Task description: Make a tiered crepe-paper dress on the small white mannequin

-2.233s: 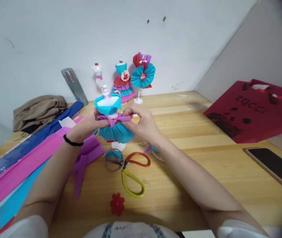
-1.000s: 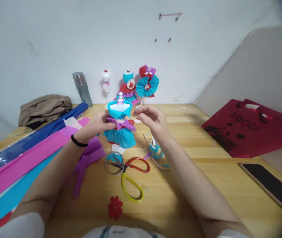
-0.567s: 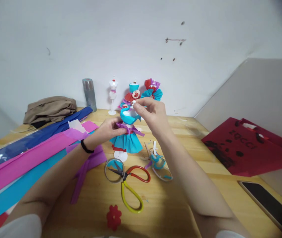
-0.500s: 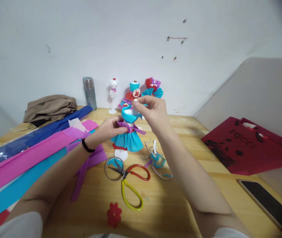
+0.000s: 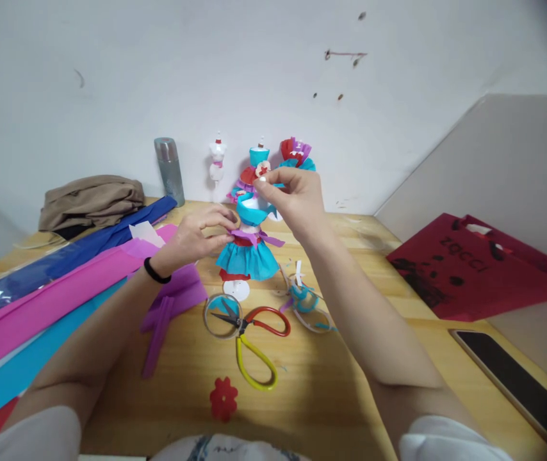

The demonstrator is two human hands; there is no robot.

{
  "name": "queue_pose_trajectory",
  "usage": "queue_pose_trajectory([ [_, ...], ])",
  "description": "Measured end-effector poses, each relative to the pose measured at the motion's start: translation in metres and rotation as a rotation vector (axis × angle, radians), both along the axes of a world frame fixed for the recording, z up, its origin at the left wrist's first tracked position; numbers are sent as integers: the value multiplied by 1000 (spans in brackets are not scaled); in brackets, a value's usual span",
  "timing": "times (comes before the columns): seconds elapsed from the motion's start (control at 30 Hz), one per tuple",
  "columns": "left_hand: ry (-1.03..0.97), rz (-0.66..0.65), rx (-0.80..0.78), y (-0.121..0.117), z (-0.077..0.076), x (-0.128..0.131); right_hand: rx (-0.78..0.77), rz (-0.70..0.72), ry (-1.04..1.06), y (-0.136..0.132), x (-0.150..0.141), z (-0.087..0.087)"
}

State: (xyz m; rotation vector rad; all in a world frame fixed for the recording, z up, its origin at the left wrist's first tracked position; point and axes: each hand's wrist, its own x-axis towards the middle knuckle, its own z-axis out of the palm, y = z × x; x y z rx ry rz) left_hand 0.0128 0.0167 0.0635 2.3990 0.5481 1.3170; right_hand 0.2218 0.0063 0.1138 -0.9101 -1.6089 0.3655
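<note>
A small dress-form mannequin (image 5: 253, 216) stands tilted in the middle of the table, wearing a blue paper top, a purple waist sash and a ruffled blue skirt (image 5: 248, 261) over red. My right hand (image 5: 297, 195) pinches the white knob at its neck. Beside the waist, my left hand (image 5: 201, 234) has thumb and fingers apart; whether the fingertips touch the sash I cannot tell. Just in front lie scissors (image 5: 243, 326) with one red and one yellow handle, their blades over a roll of clear tape (image 5: 205, 320). A red paper flower (image 5: 224, 399) lies nearer me.
Behind are several more small mannequins, one mostly bare (image 5: 216, 160), and a grey flask (image 5: 170, 173). Coloured crepe paper (image 5: 62, 294) and a brown cloth (image 5: 93, 202) cover the left. Paper scraps (image 5: 305, 298), a red bag (image 5: 475, 269) and a phone (image 5: 508, 378) lie right.
My left hand has loosened from the mannequin's waist and drawn slightly left, its fingers spreading. My right hand keeps its pinch on the knob. The whole view has shifted a little.
</note>
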Motion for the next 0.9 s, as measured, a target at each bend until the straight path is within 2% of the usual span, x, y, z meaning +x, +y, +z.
queue_pose_trajectory([
  [0.13,29,-81,110,4,-3,-1,-19,4,1,-5,1,1],
  [0.47,-22,-54,393,9,-31,-7,12,32,8,-21,-7,-1],
  [0.7,35,31,665,7,-45,-9,7,19,6,-25,-7,-2],
  [0.9,39,160,762,1,-53,-6,17,11,39,-22,-8,-4],
])
